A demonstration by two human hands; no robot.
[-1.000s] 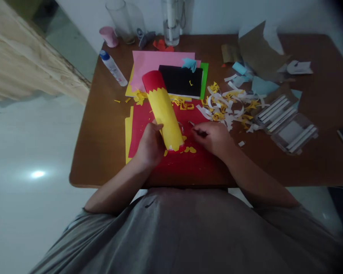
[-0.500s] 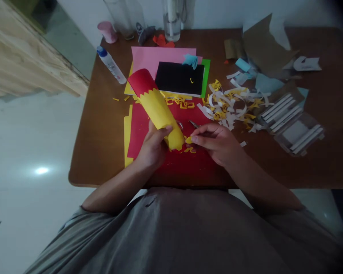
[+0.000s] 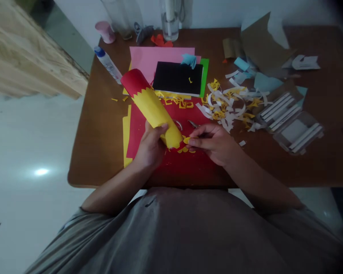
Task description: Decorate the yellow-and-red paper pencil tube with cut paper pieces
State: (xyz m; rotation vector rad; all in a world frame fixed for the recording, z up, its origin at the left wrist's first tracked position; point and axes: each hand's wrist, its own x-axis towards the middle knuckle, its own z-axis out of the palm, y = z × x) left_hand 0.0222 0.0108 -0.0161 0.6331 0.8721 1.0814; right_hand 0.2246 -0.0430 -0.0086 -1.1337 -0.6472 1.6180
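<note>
My left hand is wrapped round the lower part of a paper tube, which is yellow with a red upper end and a jagged border between the colours. The tube tilts, its red end up to the left. Between thumb and fingers, my right hand pinches a small yellow paper piece close beside the tube's lower end. Beneath both hands lies a red paper sheet with more yellow cut pieces on it. Scissors, partly hidden, rest just beyond my right fingers.
Curled white and yellow paper scraps pile up right of the red sheet, beside an opened clear case. A black pad lies on coloured sheets behind. A glue bottle and a pink cup are at the back left.
The tube in my left hand has shifted a little left and tilted further over. My right hand has moved slightly left, still pinching the yellow piece.
</note>
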